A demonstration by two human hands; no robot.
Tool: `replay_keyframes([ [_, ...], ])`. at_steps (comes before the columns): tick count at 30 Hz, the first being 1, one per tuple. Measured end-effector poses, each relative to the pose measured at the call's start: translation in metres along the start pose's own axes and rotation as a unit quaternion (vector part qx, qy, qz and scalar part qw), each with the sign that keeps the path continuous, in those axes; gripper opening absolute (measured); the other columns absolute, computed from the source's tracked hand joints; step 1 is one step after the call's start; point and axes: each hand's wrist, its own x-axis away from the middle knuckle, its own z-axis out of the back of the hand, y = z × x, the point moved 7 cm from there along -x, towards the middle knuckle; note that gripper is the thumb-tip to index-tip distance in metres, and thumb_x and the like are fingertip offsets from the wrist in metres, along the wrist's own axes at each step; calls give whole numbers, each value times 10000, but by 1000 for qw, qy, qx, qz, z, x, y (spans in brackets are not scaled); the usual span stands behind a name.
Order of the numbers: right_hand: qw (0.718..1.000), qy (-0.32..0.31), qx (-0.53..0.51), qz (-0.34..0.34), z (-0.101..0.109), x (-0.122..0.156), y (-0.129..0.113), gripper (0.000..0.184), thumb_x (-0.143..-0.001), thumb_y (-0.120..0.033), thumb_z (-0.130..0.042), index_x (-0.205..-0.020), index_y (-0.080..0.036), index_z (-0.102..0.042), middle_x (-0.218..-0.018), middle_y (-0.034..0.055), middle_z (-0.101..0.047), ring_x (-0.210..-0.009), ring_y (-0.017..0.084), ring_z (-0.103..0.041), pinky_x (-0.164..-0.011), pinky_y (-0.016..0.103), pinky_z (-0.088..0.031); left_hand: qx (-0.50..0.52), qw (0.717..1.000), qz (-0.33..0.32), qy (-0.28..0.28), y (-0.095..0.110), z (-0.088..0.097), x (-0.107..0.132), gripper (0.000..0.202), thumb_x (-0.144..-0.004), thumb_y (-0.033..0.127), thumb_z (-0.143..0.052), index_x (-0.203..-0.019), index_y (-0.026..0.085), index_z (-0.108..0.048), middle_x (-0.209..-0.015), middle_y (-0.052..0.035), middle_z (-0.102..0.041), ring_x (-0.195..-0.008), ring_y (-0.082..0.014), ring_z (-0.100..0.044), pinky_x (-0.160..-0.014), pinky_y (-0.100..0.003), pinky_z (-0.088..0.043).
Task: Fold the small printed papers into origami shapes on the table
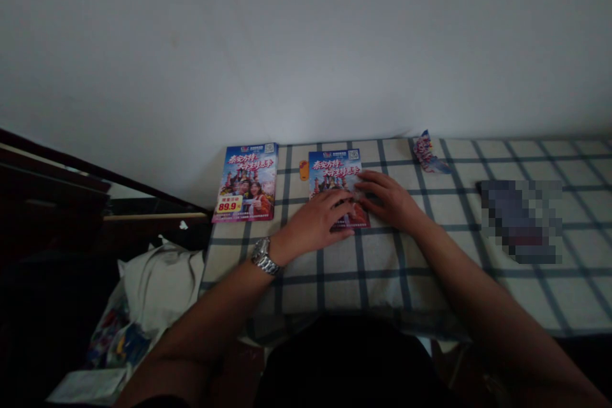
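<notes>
A printed flyer [335, 172] with blue and pink artwork lies flat on the checked cloth [335, 261] in front of me. My left hand [320, 220], with a metal watch [264, 256] on its wrist, rests across the flyer's lower part with fingers stretched out. At the flyer's right edge is my right hand [387, 199], its fingers spread and reaching onto the paper. The fingertips of both hands come close together over the flyer. To the left lies a stack of matching flyers [246, 182] with a yellow price label reading 89.9.
A small orange object [304, 169] sits between the stack and the flyer. Crumpled colourful paper [425, 152] lies near the wall [306, 44]. Farther right is a blurred-out dark item [519, 222]. White bags [160, 284] stand below the left edge, beside dark furniture [52, 217].
</notes>
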Motion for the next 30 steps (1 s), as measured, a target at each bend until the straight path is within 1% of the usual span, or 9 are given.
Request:
replay_keyframes([
  [3, 1000, 0, 0, 4, 0, 1, 0, 357, -1001, -302, -711, -1355, -255, -705, -1493, 153, -652, -1411, 347, -610, -1173, 614, -533, 2, 1000, -1, 7, -8, 10, 6, 513, -939, 455, -807, -1357, 246, -595, -1536, -121, -547, -1472, -317, -503, -1266, -549, -431],
  [7, 1000, 1, -3, -5, 0, 2, 1, 355, -995, -305, -717, -1347, -262, -713, -1493, 146, -650, -1404, 350, -618, -1163, 613, -545, -10, 1000, 11, -5, -17, 16, 12, 638, -868, 505, -869, -1370, 240, -578, -1566, -131, -526, -1502, -329, -472, -1275, -548, -422],
  [10, 1000, -3, -10, -11, 0, 2, 2, 364, -985, -307, -726, -1348, -290, -713, -1502, 127, -645, -1403, 349, -619, -1163, 622, -546, -14, 1000, 19, -17, -21, 16, 15, 631, -840, 512, -892, -1320, 234, -591, -1581, -134, -514, -1508, -327, -468, -1286, -539, -409],
  [13, 1000, -5, -12, -8, 1, 2, 1, 370, -985, -308, -728, -1353, -290, -707, -1507, 128, -638, -1408, 350, -615, -1166, 621, -546, -21, 999, 17, -19, -21, 15, 16, 608, -838, 498, -893, -1294, 229, -594, -1579, -142, -513, -1504, -334, -472, -1278, -543, -419],
  [19, 1000, -5, -8, -6, 2, 2, 0, 364, -991, -308, -718, -1355, -289, -704, -1501, 134, -641, -1410, 353, -613, -1166, 619, -543, -26, 1000, 13, -8, -19, 15, 16, 431, -893, 365, -841, -1230, 228, -611, -1576, -132, -506, -1481, -336, -490, -1267, -547, -433],
  [22, 1000, -3, -9, -3, 3, 2, 0, 361, -992, -321, -720, -1350, -276, -706, -1502, 143, -641, -1408, 351, -616, -1166, 608, -543, -28, 1000, 7, -11, -19, 15, 15, 357, -910, 339, -812, -1191, 222, -625, -1582, -131, -503, -1489, -335, -480, -1272, -545, -428],
  [25, 1000, -4, -12, 0, 3, 3, 0, 360, -993, -324, -719, -1349, -273, -709, -1512, 148, -635, -1412, 352, -612, -1167, 614, -539, -22, 1000, 4, 1, -20, 16, 15, 294, -942, 317, -764, -1190, 218, -639, -1573, -132, -518, -1490, -328, -482, -1267, -548, -434],
  [28, 1000, -5, -16, -4, 3, 2, -3, 357, -1003, -328, -703, -1357, -283, -704, -1512, 144, -637, -1419, 351, -607, -1172, 623, -532, -8, 1000, 2, 8, -23, 15, 15, 151, -1007, 283, -665, -1145, 222, -656, -1538, -114, -557, -1454, -304, -525, -1238, -555, -461],
  [30, 1000, -7, -24, -10, 4, 3, -5, 338, -1018, -339, -683, -1350, -277, -708, -1504, 143, -645, -1425, 345, -603, -1186, 615, -521, -4, 1000, 4, 8, -25, 15, 14, 109, -1060, 267, -580, -1115, 219, -660, -1506, -103, -587, -1426, -284, -555, -1214, -544, -481],
])
